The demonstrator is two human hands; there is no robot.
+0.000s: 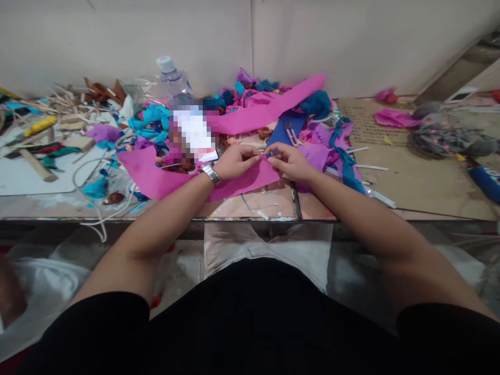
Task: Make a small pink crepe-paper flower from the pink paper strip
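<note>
A long pink paper strip (238,188) lies across the table under both my hands. My left hand (239,161), with a metal watch at the wrist, pinches its upper edge between thumb and fingers. Right beside it, my right hand (289,161) pinches the same edge, and the fingertips of the two hands almost meet. The paper between them looks gathered into a small fold, partly hidden by the fingers. Just beyond my right hand lie a blue sheet (279,131) and a small pair of snips (291,134).
A phone (197,133) leans near a clear bottle (175,83). Purple, teal and pink paper scraps crowd the back. Wooden sticks (70,104), a yellow cutter (40,126) and pliers (58,152) lie left. Cardboard (422,182) and a grey bundle (437,133) are on the right.
</note>
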